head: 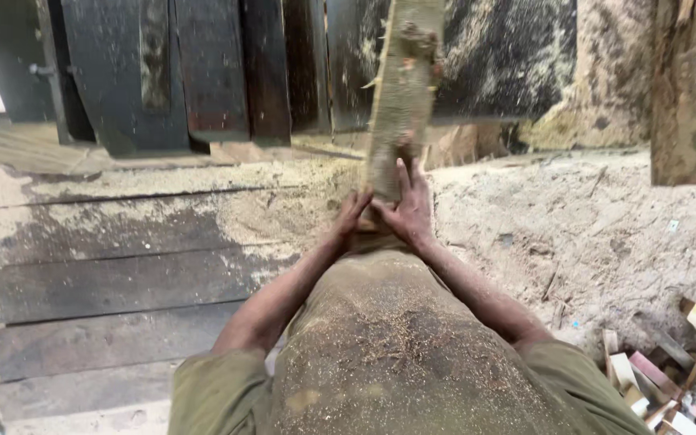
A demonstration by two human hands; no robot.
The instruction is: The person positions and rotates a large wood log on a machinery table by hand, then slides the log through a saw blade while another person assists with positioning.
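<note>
A rough, greenish-barked log (403,97) is held out in front of the body, its near end at about waist level and its far end reaching up and away toward the dark planks (203,72) that lean at the back of the shed. Short stubs of cut branches stand out along its sides.

The near end is gripped from both sides. The left hand (351,216) is pressed against the left face of the log with its fingers curled around the end; the right hand (409,208) is laid on the right face with its fingers (403,179) spread upward along the bark. Both are closed on the wood, with nothing else held.

The step in hand is judged to be the carrying or feeding of the log, end forward. A firm two-sided grip and a steady line would be called for by any further push, since the piece is long and looks heavy.

The olive shirt (380,346) is dusted with sawdust. Sawdust also covers the plank floor (114,282), and a heap of wood offcuts (670,379) lies at the lower right.
</note>
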